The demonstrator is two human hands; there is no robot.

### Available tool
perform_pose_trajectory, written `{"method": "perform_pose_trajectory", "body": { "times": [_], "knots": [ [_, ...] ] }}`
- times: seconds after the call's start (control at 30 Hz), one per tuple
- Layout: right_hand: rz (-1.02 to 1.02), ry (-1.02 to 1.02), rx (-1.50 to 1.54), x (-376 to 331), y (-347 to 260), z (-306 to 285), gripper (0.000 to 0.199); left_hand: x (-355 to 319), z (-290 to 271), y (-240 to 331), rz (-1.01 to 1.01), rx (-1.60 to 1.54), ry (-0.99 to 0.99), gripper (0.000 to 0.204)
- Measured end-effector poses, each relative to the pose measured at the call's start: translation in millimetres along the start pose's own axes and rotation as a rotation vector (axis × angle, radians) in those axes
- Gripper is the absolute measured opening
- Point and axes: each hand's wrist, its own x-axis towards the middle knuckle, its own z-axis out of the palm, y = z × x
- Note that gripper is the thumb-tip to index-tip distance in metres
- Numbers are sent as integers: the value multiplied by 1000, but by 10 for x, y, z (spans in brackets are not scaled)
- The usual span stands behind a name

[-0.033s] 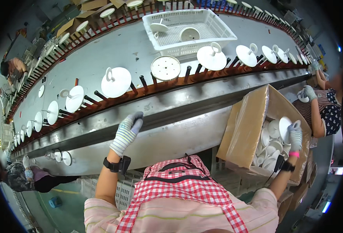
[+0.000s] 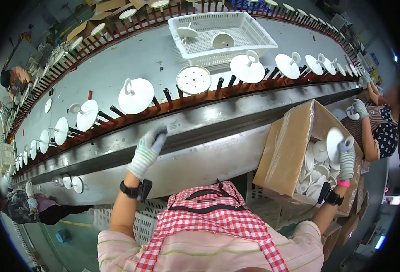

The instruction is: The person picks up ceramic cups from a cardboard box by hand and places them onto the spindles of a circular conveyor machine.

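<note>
The fingers of the right hand, in a knit glove, are closed around a white cup and hold it just above the open cardboard box at the person's right. The left hand, also gloved, is raised near the metal edge of the conveyor; its fingers are loosely bent and hold nothing.

The cup looks like glazed ceramic, so I think it can slip in the glove if the grasp is only on the rim. It may also knock against the other cups in the box and chip, because they lie close together without any separation.

The cardboard box is partly full of white cups, heaped in no order. Beyond the conveyor, a white plastic basket stands on the grey tabletop with two white pieces inside, one with a handle. Along the conveyor, dark pegs carry white cups, each apart from the next; one peg holder near the middle has a flat round disc with small holes.
</note>
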Motion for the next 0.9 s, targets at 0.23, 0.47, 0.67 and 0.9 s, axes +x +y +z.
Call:
{"method": "perform_pose_trajectory", "body": {
  "times": [0.23,0.47,0.67,0.9],
  "knots": [
    [-845,-546,150,-596,-2894,2713,23,1226,57,332,95,-276,246,37],
    [-886,-498,-29,-546,-3454,4059,29,2229,49,30,-386,-110,67,71],
    [-818,-722,273,-421,-3351,4454,32,1999,-5,314,-493,340,108,63],
    [-618,-964,-167,-628,-3916,5011,53,1757,-190,-31,-324,434,251,52]
  ]
}}
